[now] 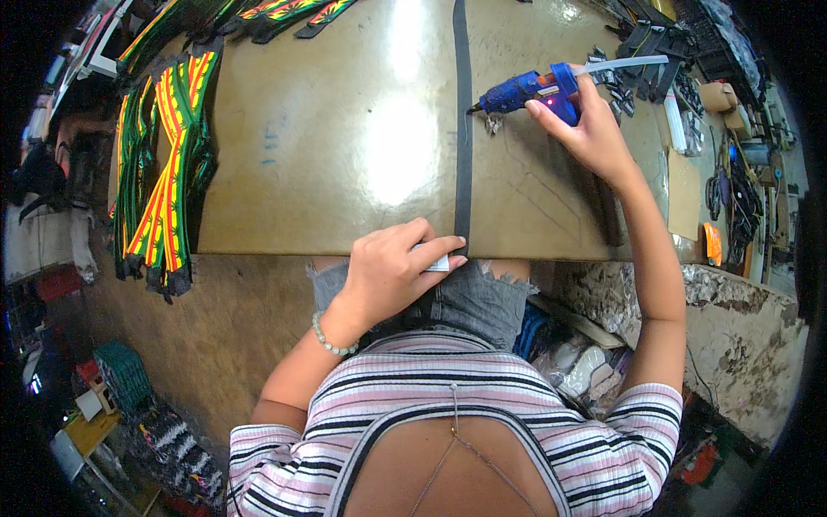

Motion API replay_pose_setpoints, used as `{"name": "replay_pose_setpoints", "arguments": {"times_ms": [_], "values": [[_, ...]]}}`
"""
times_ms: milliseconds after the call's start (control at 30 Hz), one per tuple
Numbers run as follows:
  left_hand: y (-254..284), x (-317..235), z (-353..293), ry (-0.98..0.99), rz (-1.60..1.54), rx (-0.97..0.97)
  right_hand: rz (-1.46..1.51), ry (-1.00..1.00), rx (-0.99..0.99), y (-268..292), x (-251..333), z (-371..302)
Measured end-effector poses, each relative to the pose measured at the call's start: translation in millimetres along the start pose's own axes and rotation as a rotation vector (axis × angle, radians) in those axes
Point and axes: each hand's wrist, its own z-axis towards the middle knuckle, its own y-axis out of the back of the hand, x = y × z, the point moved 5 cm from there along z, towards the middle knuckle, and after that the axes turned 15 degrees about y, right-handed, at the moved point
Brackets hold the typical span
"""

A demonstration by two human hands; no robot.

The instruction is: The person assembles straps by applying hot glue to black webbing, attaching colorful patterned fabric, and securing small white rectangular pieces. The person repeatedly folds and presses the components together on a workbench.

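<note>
A long black strap [463, 164] runs straight across the table, from its far side to the near edge. My left hand [401, 254] is closed at the strap's near end, pinching it, with a small whitish piece [439, 264] under the fingers. In my right hand [586, 129] is a blue hot glue gun [530, 90], its tip close to the strap's right edge. I cannot tell whether the tip touches it. A translucent glue stick [629, 63] juts from the gun's back, and a small red light glows on its body.
Bundles of green, yellow and red patterned straps [172, 164] hang over the table's left side, with more at the far left. Black buckles and straps [650, 52] lie piled at the far right. An orange item [712, 244] sits by the right edge of the table [301, 198].
</note>
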Motion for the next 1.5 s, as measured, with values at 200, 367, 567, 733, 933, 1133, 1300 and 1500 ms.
{"name": "replay_pose_setpoints", "arguments": {"times_ms": [200,367,567,733,933,1133,1300,1500], "values": [[7,-6,5,0.002,0.007,0.014,-0.546,0.668,-0.012,12,51,-31],[27,4,13,0.112,-0.226,0.073,-0.656,-0.328,-0.761,121,-55,-143],[89,60,146,0.018,-0.082,-0.452,-0.804,-0.878,-0.776,187,-196,-292],[83,136,267,0.216,0.573,-0.377,-0.631,-1.138,-0.35,186,-118,-306],[94,135,286,0.101,0.493,-0.288,-0.087,-0.71,-0.663,110,-17,-210],[97,26,187,-0.04,-0.094,-0.538,0.533,-0.046,-0.652,7,66,-43],[66,-53,92,-0.214,-0.035,-0.533,0.977,0.098,-0.61,-31,109,29],[138,-70,77,-0.447,0.057,-0.823,0.982,0.213,0.111,20,135,24]]}}
